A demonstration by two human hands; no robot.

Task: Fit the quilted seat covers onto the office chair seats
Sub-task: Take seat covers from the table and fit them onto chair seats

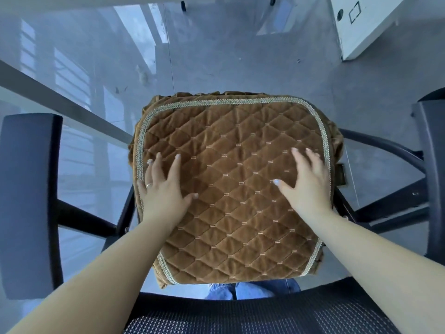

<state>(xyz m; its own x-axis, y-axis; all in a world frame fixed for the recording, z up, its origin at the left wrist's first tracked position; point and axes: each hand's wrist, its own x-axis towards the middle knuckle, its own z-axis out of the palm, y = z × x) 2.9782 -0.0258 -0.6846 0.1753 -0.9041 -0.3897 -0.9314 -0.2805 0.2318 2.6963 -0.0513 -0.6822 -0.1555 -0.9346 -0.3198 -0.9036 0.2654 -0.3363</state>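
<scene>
A brown quilted seat cover (231, 141) with pale braided trim lies spread over the seat of a black office chair, its skirt hanging down the front and side edges. My left hand (161, 189) rests flat on the cover's left side, fingers spread, near the trim. On the right side my right hand (305, 182) presses flat with straight fingers, close to the right trim. The seat itself is hidden under the cover. I look down over the chair's mesh backrest (240, 317).
Black armrests stand at the left (29, 201) and right (431, 165), joined to the seat by black brackets. Beyond lies a glossy grey tiled floor (216, 44). A white cabinet (361, 25) sits at the top right. Blue jeans (252, 289) show below the seat.
</scene>
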